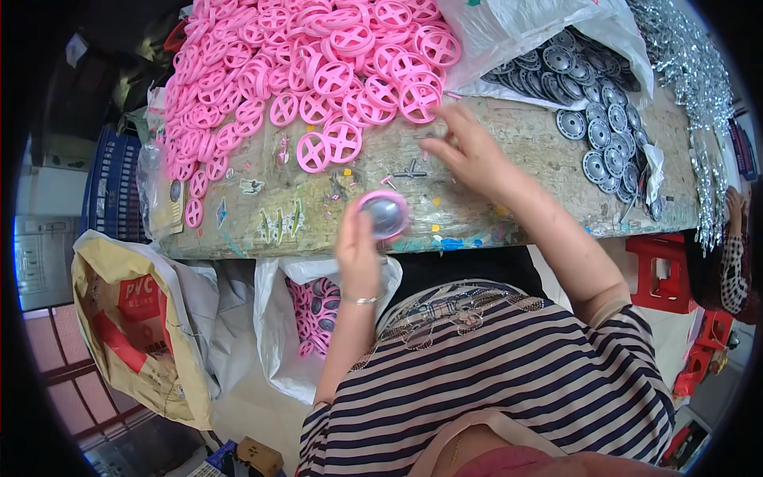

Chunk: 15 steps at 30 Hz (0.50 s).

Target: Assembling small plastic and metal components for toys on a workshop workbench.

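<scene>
My left hand grips a pink plastic wheel with a shiny grey disc in its middle, just over the table's near edge. Both are somewhat blurred by motion. My right hand is farther out over the table, thumb and fingers apart with nothing seen between them. Its fingertips are close to a pink wheel rim with cross spokes, at the near right side of a large heap of such rims. Whether they touch it, I cannot tell. Small dark pins lie between my hands.
Grey discs spill from a white sack at the far right. Silver tinsel hangs beyond. Below the table, a white bag holds pink wheels with grey discs; a brown paper sack stands left. Another person's hand shows at right.
</scene>
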Each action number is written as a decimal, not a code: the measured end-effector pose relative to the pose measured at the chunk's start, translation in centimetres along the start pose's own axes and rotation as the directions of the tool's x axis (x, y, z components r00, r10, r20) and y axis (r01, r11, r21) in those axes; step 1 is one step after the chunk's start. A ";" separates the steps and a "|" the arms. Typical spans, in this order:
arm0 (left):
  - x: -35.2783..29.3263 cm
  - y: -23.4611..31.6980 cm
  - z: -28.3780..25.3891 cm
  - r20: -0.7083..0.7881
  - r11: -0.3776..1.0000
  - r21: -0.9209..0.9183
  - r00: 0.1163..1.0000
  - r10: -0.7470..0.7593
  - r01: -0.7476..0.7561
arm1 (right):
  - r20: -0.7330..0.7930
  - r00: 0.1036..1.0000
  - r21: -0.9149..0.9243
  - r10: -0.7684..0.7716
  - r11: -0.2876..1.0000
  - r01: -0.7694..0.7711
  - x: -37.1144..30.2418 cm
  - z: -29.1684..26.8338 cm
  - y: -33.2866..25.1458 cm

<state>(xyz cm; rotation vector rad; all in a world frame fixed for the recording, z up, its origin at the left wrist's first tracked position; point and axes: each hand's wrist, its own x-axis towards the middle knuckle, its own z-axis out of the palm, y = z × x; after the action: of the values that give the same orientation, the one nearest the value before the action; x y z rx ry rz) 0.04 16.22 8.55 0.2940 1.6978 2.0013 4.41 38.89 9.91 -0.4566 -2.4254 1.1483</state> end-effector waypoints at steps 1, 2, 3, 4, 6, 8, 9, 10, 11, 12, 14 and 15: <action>-0.6 0.0 -1.5 -0.141 0.982 0.177 0.986 0.087 -0.061 | -0.180 0.931 -0.299 -0.318 0.919 0.256 1.1 0.1 1.2; -1.4 0.1 -3.5 -0.270 0.928 0.360 0.941 0.204 -0.098 | -0.185 0.930 -0.292 -0.317 0.922 0.256 2.2 0.2 1.4; -2.2 -0.1 -5.9 -0.323 0.922 0.364 0.911 0.256 -0.130 | -0.151 0.940 -0.362 -0.305 0.902 0.235 3.2 0.3 1.4; -3.1 -0.4 -8.3 -0.374 0.916 0.368 0.875 0.306 -0.162 | -0.118 0.950 -0.431 -0.291 0.877 0.215 4.0 0.3 1.5; -5.5 -1.1 -13.1 -0.458 0.862 0.498 0.816 0.354 -0.094 | -0.050 0.962 -0.459 -0.267 0.862 0.216 4.8 0.5 2.1; -7.7 -2.0 -18.5 -0.375 0.635 0.768 0.863 0.337 0.086 | 0.032 0.969 -0.483 -0.245 0.845 0.229 5.5 0.6 2.2; -8.4 -1.6 -19.1 -0.307 0.306 0.926 0.912 0.271 0.221 | 0.075 0.977 -0.475 -0.200 0.854 0.212 5.8 0.3 1.7; -8.7 -1.8 -19.1 -0.312 0.306 0.925 0.911 0.268 0.227 | 0.116 0.981 -0.471 -0.155 0.861 0.191 6.0 0.0 1.5; -8.9 -2.0 -18.8 -0.364 0.354 0.903 0.873 0.325 0.245 | 0.119 0.981 -0.471 -0.153 0.861 0.192 6.1 0.1 1.8; -8.5 -1.7 -17.8 -0.408 0.402 0.881 0.830 0.380 0.249 | 0.091 0.975 -0.440 -0.201 0.871 0.220 6.3 -0.2 2.2; -6.6 -0.4 -14.7 -0.342 0.474 0.872 0.846 0.410 0.123 | 0.058 0.967 -0.416 -0.247 0.875 0.248 6.2 -0.8 2.5; -5.4 0.0 -13.2 -0.284 0.535 0.845 0.848 0.447 0.002 | 0.039 0.991 -0.340 -0.128 0.931 0.134 6.0 -1.2 2.3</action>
<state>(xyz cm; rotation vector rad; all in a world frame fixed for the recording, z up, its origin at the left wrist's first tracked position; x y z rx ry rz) -1.53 2.19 6.70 0.3687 3.0349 1.2939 0.10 43.87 10.17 -0.3807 -2.6335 0.6759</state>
